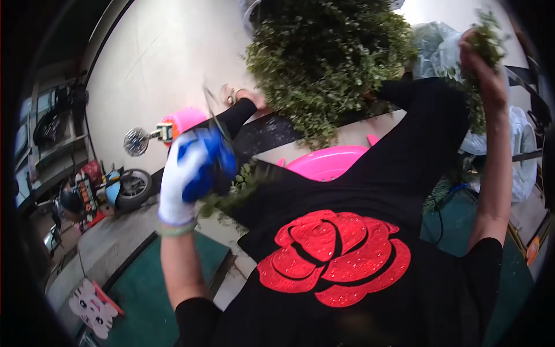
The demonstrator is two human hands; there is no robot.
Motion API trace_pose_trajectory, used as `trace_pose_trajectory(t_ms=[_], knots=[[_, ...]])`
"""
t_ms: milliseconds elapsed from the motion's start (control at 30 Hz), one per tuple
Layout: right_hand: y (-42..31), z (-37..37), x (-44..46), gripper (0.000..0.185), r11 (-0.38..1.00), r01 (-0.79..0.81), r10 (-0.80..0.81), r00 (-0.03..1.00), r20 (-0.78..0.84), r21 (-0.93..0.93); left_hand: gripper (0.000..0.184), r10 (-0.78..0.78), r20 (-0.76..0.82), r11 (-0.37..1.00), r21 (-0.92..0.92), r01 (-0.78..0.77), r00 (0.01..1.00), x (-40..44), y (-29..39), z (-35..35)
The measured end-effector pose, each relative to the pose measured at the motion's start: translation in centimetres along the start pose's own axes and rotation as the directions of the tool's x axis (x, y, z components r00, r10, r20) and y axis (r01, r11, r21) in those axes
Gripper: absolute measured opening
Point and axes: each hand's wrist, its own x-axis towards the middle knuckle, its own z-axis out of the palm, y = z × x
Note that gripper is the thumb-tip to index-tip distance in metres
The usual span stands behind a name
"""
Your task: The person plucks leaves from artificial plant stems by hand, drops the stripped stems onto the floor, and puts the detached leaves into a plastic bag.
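On my left hand (199, 165) is a white and blue glove; the fingers are curled, and a thin blade-like thing, blurred by motion, stands up from them. Leafy green stems (231, 194) show just beside and below that glove. My bare right hand (477, 58), raised at the upper right, is closed around a leafy green sprig (488, 40), with more leaves hanging below it. A large heap of small-leaved green plants (332, 63) lies in front of me between my legs. Behind it at the right is a clear plastic bag (433, 46).
Nearest my lap is a pink basin (326, 163). A small fan (137, 141) and another pink object (188, 118) stand at the left. Farther left are a wheeled vehicle (133, 188) and a cat-faced item (92, 307). White plastic bags (523, 150) hang at the right.
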Motion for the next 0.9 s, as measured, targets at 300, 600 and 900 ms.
trace_pose_trajectory(t_ms=[300,600,900], knots=[[-1.5,21.3,-2.7,0.047,0.98,0.115,-0.197,0.673,0.713,0.162,0.032,-0.146,-0.046,0.124,-0.992,-0.028,0.988,6.9,6.5,6.9],[-3.2,14.7,-1.6,0.023,0.877,0.47,-0.36,0.783,0.508,-0.103,0.063,0.089,0.138,-0.017,-0.99,0.14,0.986,6.2,3.4,4.0],[-4.8,14.9,-0.3,0.025,0.681,0.713,-0.541,0.642,0.543,-0.166,0.031,0.044,0.338,0.999,0.007,-0.049,0.94,5.6,7.4,4.9]])
